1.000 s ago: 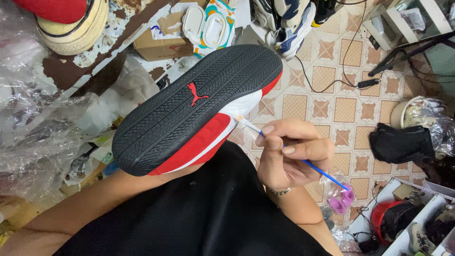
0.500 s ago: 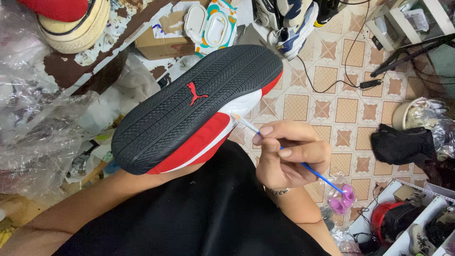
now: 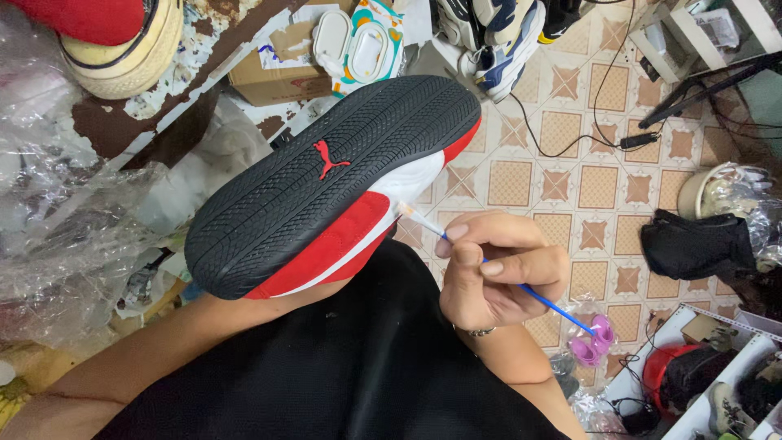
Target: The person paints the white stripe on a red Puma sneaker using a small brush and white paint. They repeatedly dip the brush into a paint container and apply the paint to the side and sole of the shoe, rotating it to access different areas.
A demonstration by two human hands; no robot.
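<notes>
Black-soled and red-and-white at the sides, a sneaker is held sole-up over the person's lap, its toe pointing up and to the right. The left hand is hidden under the shoe, so its grip cannot be told. The right hand is closed around a thin blue-handled brush, whose white tip touches the shoe's white sidewall. Tiled floor lies beyond, with a black cloth to the right.
</notes>
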